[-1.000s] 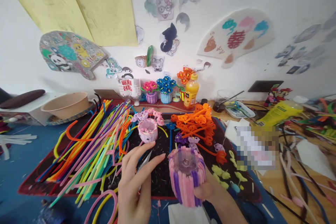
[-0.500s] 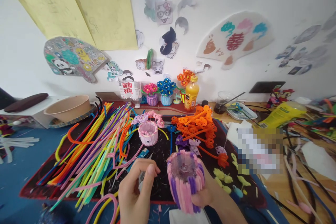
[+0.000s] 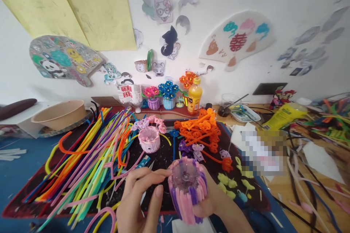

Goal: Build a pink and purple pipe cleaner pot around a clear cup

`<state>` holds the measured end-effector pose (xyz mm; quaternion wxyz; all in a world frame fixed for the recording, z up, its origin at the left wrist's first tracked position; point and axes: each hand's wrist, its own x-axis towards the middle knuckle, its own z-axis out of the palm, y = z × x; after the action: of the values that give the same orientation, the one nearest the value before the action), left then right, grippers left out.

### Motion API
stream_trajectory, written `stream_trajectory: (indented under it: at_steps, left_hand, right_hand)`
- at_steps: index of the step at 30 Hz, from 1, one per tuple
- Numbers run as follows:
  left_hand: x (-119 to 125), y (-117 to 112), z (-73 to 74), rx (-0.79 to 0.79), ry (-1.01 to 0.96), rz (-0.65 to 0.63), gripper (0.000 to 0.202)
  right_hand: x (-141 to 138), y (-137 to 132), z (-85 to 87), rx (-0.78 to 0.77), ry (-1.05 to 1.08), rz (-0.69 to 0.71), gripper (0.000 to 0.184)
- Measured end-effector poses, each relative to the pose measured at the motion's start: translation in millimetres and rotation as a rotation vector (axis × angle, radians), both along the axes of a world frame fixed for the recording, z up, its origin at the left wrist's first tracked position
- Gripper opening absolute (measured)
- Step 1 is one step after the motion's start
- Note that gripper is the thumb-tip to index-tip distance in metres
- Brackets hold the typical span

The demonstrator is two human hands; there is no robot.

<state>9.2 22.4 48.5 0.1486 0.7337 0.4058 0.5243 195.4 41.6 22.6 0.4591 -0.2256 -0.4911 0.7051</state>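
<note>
My right hand (image 3: 212,198) grips a small cup (image 3: 188,202) covered in upright pink and purple pipe cleaners, its clear plastic inside tilted towards me. Thumb and fingers are closed round its lower right side. To the left, my left hand (image 3: 139,196) has its thumb apart from its stretched fingers, and a fingertip is at the cup's left rim. Just beyond them stands a pink pipe-cleaner pot (image 3: 149,140) with pink and lilac flowers at its rim. Near my left fingers lie a blue lighter (image 3: 144,161) and a partly hidden blade.
Many coloured pipe cleaners (image 3: 90,160) lie on the dark mat at left. Orange pipe-cleaner flowers (image 3: 198,131) are heaped at right, with yellow-green pieces (image 3: 228,182) nearer. An orange drink bottle (image 3: 194,96) and finished flower pots (image 3: 168,102) stand by the wall.
My left hand's bent fingers have straightened and reached right to the cup's rim. My right hand still grips the cup. The whole view has shifted slightly.
</note>
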Motion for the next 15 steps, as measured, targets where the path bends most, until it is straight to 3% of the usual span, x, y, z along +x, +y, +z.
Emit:
stream_trajectory:
  at_steps: [3, 7, 12, 15]
  left_hand:
    - [1.7, -0.6, -1.3, 0.064, 0.069, 0.03, 0.025]
    - [6.1, -2.2, -1.5, 0.033, 0.027, 0.091, 0.027]
    - [5.0, -4.7, -0.5, 0.078, -0.054, 0.08, 0.035]
    - [3.9, -6.7, 0.8, 0.133, -0.063, 0.074, 0.035]
  right_hand:
    - [2.2, 1.0, -2.6, -0.015, 0.001, -0.023, 0.067]
    - [4.5, 0.5, -8.2, 0.024, -0.029, -0.053, 0.071]
    - [4.1, -2.1, -9.6, -0.021, -0.032, -0.163, 0.071]
    - [2.8, -0.8, -7.8, 0.024, -0.008, -0.16, 0.067]
